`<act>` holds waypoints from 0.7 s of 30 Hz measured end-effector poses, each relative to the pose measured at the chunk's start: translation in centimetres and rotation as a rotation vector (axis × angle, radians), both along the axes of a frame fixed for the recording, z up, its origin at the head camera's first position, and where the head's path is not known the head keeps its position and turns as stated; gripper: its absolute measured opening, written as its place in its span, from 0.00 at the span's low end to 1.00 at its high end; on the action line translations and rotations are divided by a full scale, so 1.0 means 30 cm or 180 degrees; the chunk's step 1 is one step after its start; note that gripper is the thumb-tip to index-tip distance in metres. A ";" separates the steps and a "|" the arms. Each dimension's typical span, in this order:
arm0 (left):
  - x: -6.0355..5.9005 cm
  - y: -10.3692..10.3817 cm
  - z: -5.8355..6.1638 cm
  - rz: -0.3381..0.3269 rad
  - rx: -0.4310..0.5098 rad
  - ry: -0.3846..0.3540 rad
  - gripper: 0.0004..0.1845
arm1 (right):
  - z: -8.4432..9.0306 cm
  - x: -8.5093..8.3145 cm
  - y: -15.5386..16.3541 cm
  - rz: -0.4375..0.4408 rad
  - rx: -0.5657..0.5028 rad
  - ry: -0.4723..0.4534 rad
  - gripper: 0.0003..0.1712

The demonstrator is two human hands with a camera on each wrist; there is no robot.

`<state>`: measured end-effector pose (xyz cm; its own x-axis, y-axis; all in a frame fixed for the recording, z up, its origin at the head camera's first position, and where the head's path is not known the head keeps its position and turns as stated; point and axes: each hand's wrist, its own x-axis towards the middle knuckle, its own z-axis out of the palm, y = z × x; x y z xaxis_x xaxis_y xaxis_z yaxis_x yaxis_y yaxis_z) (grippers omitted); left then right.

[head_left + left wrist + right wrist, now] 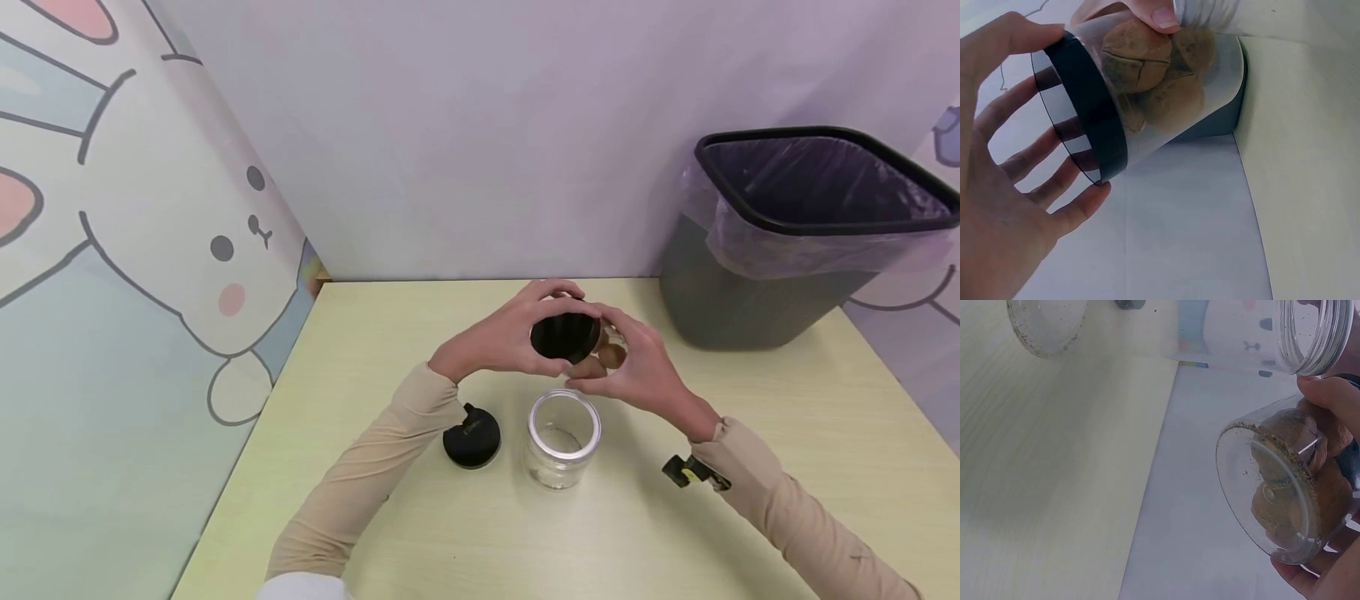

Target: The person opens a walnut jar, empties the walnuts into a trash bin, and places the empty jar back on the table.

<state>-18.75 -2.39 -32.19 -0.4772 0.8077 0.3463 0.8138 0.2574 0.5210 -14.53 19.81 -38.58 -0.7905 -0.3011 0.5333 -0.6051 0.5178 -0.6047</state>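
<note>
Pale wood-grain tabletop [375,333] before a lilac-white wall [450,142]. Between both sets of fingers: clear jar [1235,465], tilted, holding brown nuts [1132,75], probably walnuts, seen through hazy sides. Left hand [517,333]: fingers spread apart, gripping the dark end band [1088,100]. Right hand [648,367]: fingers curled round the jar's side. On the near side of the fingertips: open jar [564,457], black lid [472,442] leftward. Advisable: steady right hold, even left pressure, open jar left unknocked.
</note>
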 end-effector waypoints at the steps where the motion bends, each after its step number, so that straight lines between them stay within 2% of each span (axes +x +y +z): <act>1: 0.001 0.000 0.000 0.0036 -0.0005 -0.0013 0.31 | -0.001 0.000 0.000 0.0004 -0.0006 0.0005 0.56; 7: 0.010 0.005 -0.005 0.0330 -0.0081 -0.0167 0.31 | -0.003 0.000 0.000 -0.0053 -0.0011 0.0023 0.57; 12: 0.010 0.010 -0.020 0.0482 -0.0078 -0.0207 0.32 | -0.007 -0.001 0.001 -0.0058 0.0015 0.0039 0.58; 16: 0.009 0.012 -0.026 0.0516 -0.0125 -0.0209 0.32 | -0.013 0.000 0.001 -0.0073 0.0029 -0.0006 0.59; 21: 0.012 0.005 -0.023 0.0447 -0.0140 -0.0249 0.33 | -0.019 0.000 0.004 -0.0087 0.0044 -0.0033 0.59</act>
<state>-18.38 -2.24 -32.88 -0.6106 0.7446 0.2696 0.7256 0.3897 0.5671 -14.52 19.93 -39.15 -0.8040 -0.2866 0.5210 -0.5844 0.5424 -0.6035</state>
